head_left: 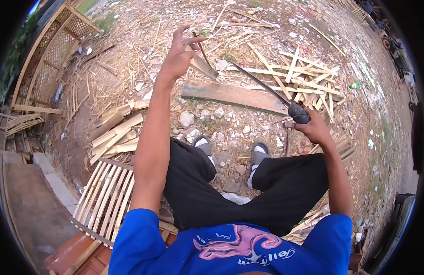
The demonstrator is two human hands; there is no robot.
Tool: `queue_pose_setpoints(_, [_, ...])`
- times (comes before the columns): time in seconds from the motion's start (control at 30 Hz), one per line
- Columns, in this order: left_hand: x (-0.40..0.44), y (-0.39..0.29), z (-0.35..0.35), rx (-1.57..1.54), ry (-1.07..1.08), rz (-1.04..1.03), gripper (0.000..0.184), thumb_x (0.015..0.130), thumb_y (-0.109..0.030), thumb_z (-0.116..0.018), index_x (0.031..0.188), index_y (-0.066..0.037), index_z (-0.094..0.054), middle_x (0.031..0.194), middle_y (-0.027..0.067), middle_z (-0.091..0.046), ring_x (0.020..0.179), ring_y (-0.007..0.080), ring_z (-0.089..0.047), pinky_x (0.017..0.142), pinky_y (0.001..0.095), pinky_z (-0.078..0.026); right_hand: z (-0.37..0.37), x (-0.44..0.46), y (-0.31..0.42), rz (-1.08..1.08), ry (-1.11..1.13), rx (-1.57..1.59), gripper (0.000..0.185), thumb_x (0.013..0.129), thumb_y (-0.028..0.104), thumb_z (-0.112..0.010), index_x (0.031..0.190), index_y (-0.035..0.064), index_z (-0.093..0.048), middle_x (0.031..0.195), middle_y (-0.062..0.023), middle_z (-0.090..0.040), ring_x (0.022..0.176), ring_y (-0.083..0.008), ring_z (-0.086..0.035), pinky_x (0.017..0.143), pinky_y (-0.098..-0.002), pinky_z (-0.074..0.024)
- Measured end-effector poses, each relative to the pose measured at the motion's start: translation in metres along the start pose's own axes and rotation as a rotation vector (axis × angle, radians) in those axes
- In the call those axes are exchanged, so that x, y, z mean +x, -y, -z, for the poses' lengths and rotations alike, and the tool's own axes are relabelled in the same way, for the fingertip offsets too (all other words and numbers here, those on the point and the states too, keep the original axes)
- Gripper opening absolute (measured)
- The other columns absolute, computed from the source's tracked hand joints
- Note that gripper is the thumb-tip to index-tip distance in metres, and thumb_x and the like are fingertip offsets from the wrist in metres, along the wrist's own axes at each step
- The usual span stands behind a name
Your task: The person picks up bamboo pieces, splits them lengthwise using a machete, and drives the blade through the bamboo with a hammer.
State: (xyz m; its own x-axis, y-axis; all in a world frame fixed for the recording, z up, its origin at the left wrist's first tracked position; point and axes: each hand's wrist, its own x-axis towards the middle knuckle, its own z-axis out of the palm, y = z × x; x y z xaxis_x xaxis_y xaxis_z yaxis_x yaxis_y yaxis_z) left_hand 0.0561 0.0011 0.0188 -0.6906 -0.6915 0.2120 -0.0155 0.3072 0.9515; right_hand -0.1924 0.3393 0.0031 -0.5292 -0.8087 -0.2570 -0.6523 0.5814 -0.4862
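While the right hand is at 3 o'clock from the middle of the view, its fingers are closed around the black handle of a knife. The long, dark blade slants up from the handle toward 10 o'clock, over the plank, and its tip lies short of the left hand.

The left hand is raised at 11 o'clock, its fingers partly spread and bent. A pale, curved strip is just beside the palm, and a thin dark length runs past the fingertips; the view is poor there, so I cannot tell whether the fingers grip either one.

The plank lies on the ground at 1 o'clock, worn and brown with a greenish patch at its left end. A loose, crisscrossed pile of pale slats is at 2 o'clock, with a green bottle just beyond it. What looks like a hammer is just below the right hand, its handle toward the person.

Split pieces lie at 9 o'clock, a slatted rack is at 8 o'clock, and a lattice frame stands tilted at 10 o'clock. Stones and wood scraps are scattered around the person's sandals.
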Motion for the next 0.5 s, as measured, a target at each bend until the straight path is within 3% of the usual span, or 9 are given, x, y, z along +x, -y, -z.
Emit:
queue_pose_setpoints(0.07, [0.001,-0.001,-0.003,-0.024,0.035,-0.002,0.079,0.073,0.009,-0.043,0.146,-0.010,-0.021,0.126,0.0129,-0.062,0.103,0.0203,-0.053,0.092,0.0335,-0.044,-0.027,-0.004,-0.005,0.116,-0.127,0.117,0.049,0.070,0.024,-0.078,0.110,-0.0005,-0.064,0.092,-0.0205,-0.068,0.086,-0.0337,-0.065,0.080,-0.0368,-0.0487])
queue_pose_setpoints(0.2, [-0.001,-0.001,-0.011,-0.024,0.066,-0.008,0.079,0.073,0.007,-0.042,0.146,-0.009,-0.018,0.124,0.0130,-0.063,0.102,0.0208,-0.052,0.093,0.0346,-0.043,-0.057,-0.020,0.038,0.069,-0.159,0.201,0.048,0.069,0.022,-0.078,0.109,-0.0006,-0.063,0.088,-0.0175,-0.067,0.080,-0.0296,-0.063,0.076,-0.0371,-0.0483])
queue_pose_setpoints(0.3, [0.001,0.005,-0.014,0.024,0.089,-0.022,0.078,0.074,0.007,-0.042,0.146,-0.010,-0.017,0.124,0.0123,-0.063,0.101,0.0212,-0.051,0.093,0.0354,-0.042,-0.075,-0.015,0.025,0.053,-0.126,0.234,0.056,0.068,0.026,-0.077,0.114,-0.0029,-0.062,0.100,-0.0256,-0.067,0.095,-0.0403,-0.065,0.084,-0.0421,-0.0495])
queue_pose_setpoints(0.33, [0.002,0.005,-0.014,0.010,0.087,-0.006,0.085,0.069,0.003,-0.044,0.148,-0.011,-0.017,0.124,0.0133,-0.063,0.100,0.0191,-0.051,0.097,0.0332,-0.042,-0.070,-0.019,0.025,0.055,-0.117,0.260,0.052,0.067,0.025,-0.077,0.110,-0.0017,-0.063,0.097,-0.0244,-0.067,0.092,-0.0392,-0.065,0.081,-0.0416,-0.0496])
queue_pose_setpoints(0.43, [0.002,0.000,-0.013,0.025,0.077,0.042,0.085,0.068,0.000,-0.045,0.147,-0.011,-0.016,0.124,0.0125,-0.061,0.102,0.0204,-0.050,0.098,0.0343,-0.041,-0.057,-0.028,0.013,-0.012,-0.101,0.268,0.047,0.067,0.022,-0.077,0.107,0.0000,-0.064,0.092,-0.0206,-0.067,0.084,-0.0348,-0.065,0.077,-0.0395,-0.0496])
queue_pose_setpoints(0.5, [0.004,0.002,-0.010,0.060,0.091,0.047,0.086,0.068,-0.002,-0.046,0.147,-0.009,-0.015,0.124,0.0115,-0.060,0.105,0.0224,-0.049,0.100,0.0366,-0.039,-0.048,-0.039,0.016,0.032,-0.141,0.297,0.044,0.067,0.017,-0.076,0.107,0.0010,-0.064,0.086,-0.0150,-0.067,0.077,-0.0255,-0.063,0.073,-0.0363,-0.0491])
